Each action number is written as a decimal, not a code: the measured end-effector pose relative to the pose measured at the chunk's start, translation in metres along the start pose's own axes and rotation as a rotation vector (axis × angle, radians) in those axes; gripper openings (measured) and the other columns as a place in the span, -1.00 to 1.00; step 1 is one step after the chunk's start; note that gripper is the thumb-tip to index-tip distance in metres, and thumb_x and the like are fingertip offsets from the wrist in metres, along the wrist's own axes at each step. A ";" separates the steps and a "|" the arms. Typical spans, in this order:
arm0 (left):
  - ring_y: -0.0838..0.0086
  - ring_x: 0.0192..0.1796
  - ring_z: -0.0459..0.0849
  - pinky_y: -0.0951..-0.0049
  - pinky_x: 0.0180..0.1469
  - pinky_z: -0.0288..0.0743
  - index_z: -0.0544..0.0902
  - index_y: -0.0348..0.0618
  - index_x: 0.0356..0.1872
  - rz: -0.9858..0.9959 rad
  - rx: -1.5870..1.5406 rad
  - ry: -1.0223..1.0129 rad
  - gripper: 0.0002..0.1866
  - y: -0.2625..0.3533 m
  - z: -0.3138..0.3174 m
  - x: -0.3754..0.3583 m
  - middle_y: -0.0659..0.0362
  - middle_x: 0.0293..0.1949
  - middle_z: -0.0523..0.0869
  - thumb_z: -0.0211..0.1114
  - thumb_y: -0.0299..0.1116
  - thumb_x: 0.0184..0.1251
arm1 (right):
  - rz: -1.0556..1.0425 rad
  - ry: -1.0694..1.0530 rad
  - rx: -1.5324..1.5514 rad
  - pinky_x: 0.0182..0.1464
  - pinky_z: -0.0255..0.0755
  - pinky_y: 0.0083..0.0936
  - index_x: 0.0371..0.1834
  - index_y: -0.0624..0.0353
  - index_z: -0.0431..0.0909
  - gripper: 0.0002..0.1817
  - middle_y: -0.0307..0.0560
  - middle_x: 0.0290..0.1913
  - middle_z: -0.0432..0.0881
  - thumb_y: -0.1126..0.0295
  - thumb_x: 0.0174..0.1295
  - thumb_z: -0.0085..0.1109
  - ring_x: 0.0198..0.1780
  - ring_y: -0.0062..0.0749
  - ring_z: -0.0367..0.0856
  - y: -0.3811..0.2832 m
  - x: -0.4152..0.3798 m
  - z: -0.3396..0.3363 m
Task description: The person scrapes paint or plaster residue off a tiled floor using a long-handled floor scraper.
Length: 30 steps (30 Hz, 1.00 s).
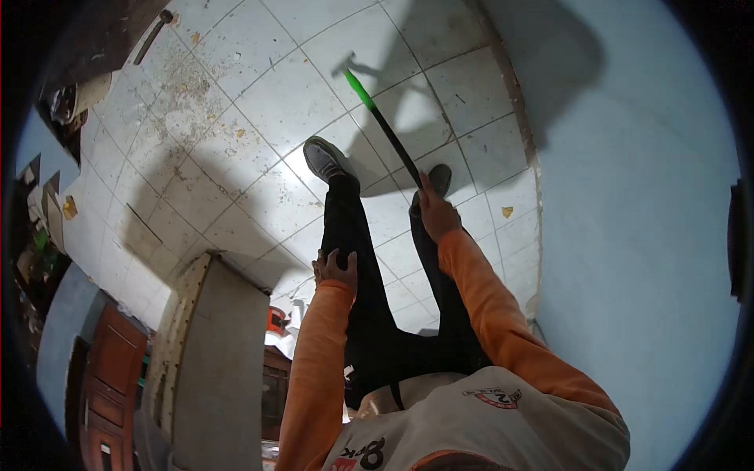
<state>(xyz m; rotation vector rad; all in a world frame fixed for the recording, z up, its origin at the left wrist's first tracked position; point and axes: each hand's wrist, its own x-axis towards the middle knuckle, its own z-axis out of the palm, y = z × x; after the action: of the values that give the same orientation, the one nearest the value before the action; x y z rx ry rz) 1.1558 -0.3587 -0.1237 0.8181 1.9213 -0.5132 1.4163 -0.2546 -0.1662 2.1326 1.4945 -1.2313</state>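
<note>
My right hand (437,214) is wrapped round the lower end of a long hammer (383,124) with a black handle and a bright green neck. The pale grey head points away from me, over the floor tiles ahead of my shoes. My left hand (336,269) lies on my left leg around the knee, fingers spread, holding nothing. I wear orange sleeves, black trousers and grey shoes (323,159).
White floor tiles (330,102) carry crumbs and debris at the upper left. Another hammer (154,37) lies there. A pale blue wall (628,235) runs along my right. At lower left are a grey panel (222,361) and a brown wooden door (112,385).
</note>
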 end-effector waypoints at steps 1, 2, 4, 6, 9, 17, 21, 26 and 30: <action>-0.13 0.67 0.10 -0.12 0.63 0.10 0.56 0.09 0.43 0.004 -0.048 0.013 -0.30 -0.006 0.012 -0.011 -0.03 0.62 0.27 0.24 0.26 0.41 | -0.008 -0.005 -0.017 -0.14 0.54 0.21 0.68 -0.37 0.14 -0.43 0.29 -0.22 0.76 0.08 0.64 -0.18 -0.19 0.37 0.72 0.016 -0.028 0.008; -0.12 0.67 0.10 -0.12 0.63 0.10 0.58 0.08 0.40 0.006 -0.054 0.036 -0.32 -0.008 0.021 -0.024 -0.06 0.62 0.27 0.26 0.24 0.41 | -0.009 -0.035 -0.024 -0.13 0.55 0.21 0.69 -0.33 0.12 -0.42 0.30 -0.23 0.76 0.07 0.64 -0.20 -0.19 0.37 0.72 0.031 -0.054 0.014; -0.12 0.67 0.10 -0.14 0.63 0.10 0.58 0.08 0.41 0.005 -0.130 0.075 -0.32 -0.017 0.050 -0.034 -0.05 0.62 0.26 0.26 0.24 0.41 | -0.029 -0.049 -0.049 -0.12 0.55 0.21 0.70 -0.29 0.10 -0.41 0.30 -0.23 0.76 0.05 0.64 -0.22 -0.19 0.37 0.72 0.041 -0.055 0.009; -0.12 0.67 0.09 -0.16 0.63 0.10 0.57 0.09 0.41 -0.007 -0.168 0.112 -0.32 -0.033 0.068 -0.041 -0.04 0.63 0.25 0.26 0.25 0.41 | -0.036 -0.067 -0.071 -0.14 0.55 0.21 0.70 -0.23 0.09 -0.41 0.33 -0.24 0.75 0.04 0.65 -0.22 -0.21 0.36 0.72 0.026 -0.035 0.021; -0.13 0.67 0.09 -0.16 0.63 0.11 0.56 0.10 0.42 -0.036 -0.120 0.037 -0.31 -0.040 0.087 -0.053 0.01 0.63 0.25 0.25 0.25 0.41 | -0.141 0.037 -0.025 -0.17 0.55 0.21 0.69 -0.25 0.12 -0.41 0.34 -0.25 0.74 0.03 0.65 -0.22 -0.23 0.36 0.72 -0.003 0.019 0.036; -0.10 0.68 0.08 -0.16 0.62 0.12 0.54 0.14 0.45 -0.052 -0.058 -0.062 -0.31 -0.061 0.086 -0.042 0.04 0.65 0.23 0.23 0.26 0.42 | -0.066 0.029 -0.005 -0.20 0.54 0.26 0.69 -0.25 0.10 -0.41 0.35 -0.39 0.71 0.11 0.63 -0.15 -0.28 0.44 0.68 0.054 -0.086 0.070; -0.16 0.67 0.07 -0.04 0.68 0.02 0.53 0.02 0.46 -0.053 -0.097 -0.095 -0.27 -0.065 0.073 -0.045 -0.10 0.63 0.22 0.25 0.25 0.43 | -0.121 0.090 0.011 -0.16 0.54 0.27 0.69 -0.25 0.08 -0.41 0.38 -0.37 0.70 0.09 0.64 -0.20 -0.25 0.45 0.68 0.001 -0.006 0.082; -0.17 0.67 0.07 -0.04 0.68 0.03 0.52 0.03 0.47 -0.029 -0.099 -0.083 -0.27 -0.069 0.072 -0.042 -0.10 0.64 0.22 0.24 0.26 0.44 | -0.008 -0.022 0.035 -0.09 0.61 0.13 0.69 -0.29 0.09 -0.41 0.35 -0.18 0.75 0.01 0.65 -0.21 -0.10 0.41 0.71 0.011 -0.028 0.059; -0.03 0.70 0.04 -0.19 0.62 0.10 0.52 0.17 0.47 -0.069 -0.058 -0.115 -0.30 -0.073 0.084 -0.041 0.08 0.66 0.20 0.20 0.27 0.43 | 0.010 0.039 -0.062 -0.14 0.62 0.11 0.70 -0.34 0.10 -0.42 0.28 -0.29 0.77 0.02 0.66 -0.19 -0.18 0.37 0.73 0.063 -0.092 0.067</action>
<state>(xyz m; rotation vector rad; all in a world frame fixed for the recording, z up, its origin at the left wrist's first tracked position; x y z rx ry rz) 1.1672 -0.4769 -0.1249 0.6737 1.8548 -0.5325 1.4282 -0.3831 -0.1529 2.1332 1.5163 -1.1306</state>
